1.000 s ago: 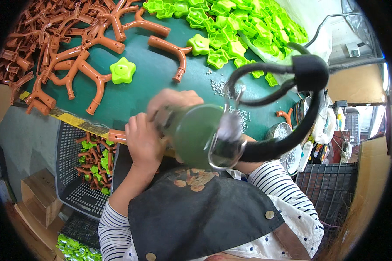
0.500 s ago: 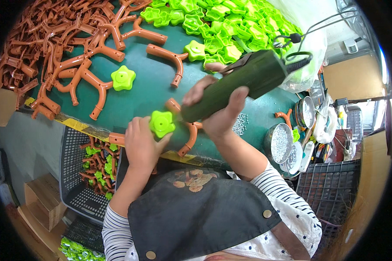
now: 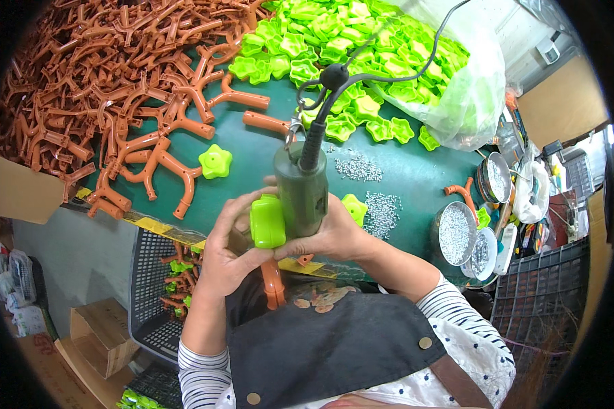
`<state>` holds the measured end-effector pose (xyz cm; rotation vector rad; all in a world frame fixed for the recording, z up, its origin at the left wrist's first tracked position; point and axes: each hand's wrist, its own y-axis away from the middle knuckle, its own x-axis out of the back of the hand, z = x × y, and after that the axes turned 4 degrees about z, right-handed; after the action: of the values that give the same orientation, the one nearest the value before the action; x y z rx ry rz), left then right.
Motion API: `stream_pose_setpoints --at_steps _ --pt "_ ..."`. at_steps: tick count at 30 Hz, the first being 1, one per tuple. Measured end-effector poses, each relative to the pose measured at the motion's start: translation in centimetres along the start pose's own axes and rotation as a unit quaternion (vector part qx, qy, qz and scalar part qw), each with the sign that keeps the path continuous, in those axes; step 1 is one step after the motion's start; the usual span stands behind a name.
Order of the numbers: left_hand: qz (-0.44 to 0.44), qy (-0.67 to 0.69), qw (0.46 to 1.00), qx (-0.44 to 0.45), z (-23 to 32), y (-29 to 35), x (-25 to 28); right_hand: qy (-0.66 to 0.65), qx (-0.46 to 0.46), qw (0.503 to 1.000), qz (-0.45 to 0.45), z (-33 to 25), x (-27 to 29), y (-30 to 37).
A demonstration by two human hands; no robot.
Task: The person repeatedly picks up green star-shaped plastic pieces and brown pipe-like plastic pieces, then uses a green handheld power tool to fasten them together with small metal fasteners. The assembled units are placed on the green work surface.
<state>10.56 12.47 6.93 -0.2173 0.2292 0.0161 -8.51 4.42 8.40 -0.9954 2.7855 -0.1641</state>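
Cap [image 3: 268,222]: being held edge-on between the two hands, just left of the driver [image 3: 303,198].

Starting well left of the left hand [image 3: 228,255]: seeing a heap of brown pieces [image 3: 82,82] beyond its fingers, and a grey crate [image 3: 145,279] beside its wrist, lower down, holding brown and green parts. Coming nearer: spotting a loose star [image 3: 215,161] beyond the fingertips, apart from them.

At the left hand: curling thumb and fingers part-way in around the cap and a branch [image 3: 272,283], leaving the branch jutting out below the thumb.

At the right hand [image 3: 338,228]: wrapping around the driver's lower part, holding it about upright; hiding most fingers behind the tool, so leaving the tightness of grip impossible to tell.

Right of that hand: seeing a second star [image 3: 354,208] just past the knuckles, then screws [image 3: 383,215], then a steel bowl [image 3: 436,230] farther off.

Judging by the grip, apparently fastening cap to branch; hiding the tip, so leaving contact unconfirmed. Probably calling next for pinning the joint firmly on the left and aligning the driver straight on the right.

Looking for writing: finding none readable on cap, branch or driver; noticing reddish marks on a carton [image 3: 44,368] far left of and below the left hand, too small to read.
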Motion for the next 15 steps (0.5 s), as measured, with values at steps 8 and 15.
stream_pose_setpoints --at_steps 8,15 --pt "0.035 -0.042 0.998 0.014 1.1 0.5 -0.7 0.066 -0.013 0.998 -0.002 -0.8 -0.4 1.0" --pt "0.097 -0.394 0.913 -0.036 1.3 -1.8 0.3 0.048 -0.02 0.989 0.136 -1.9 0.7 0.7"
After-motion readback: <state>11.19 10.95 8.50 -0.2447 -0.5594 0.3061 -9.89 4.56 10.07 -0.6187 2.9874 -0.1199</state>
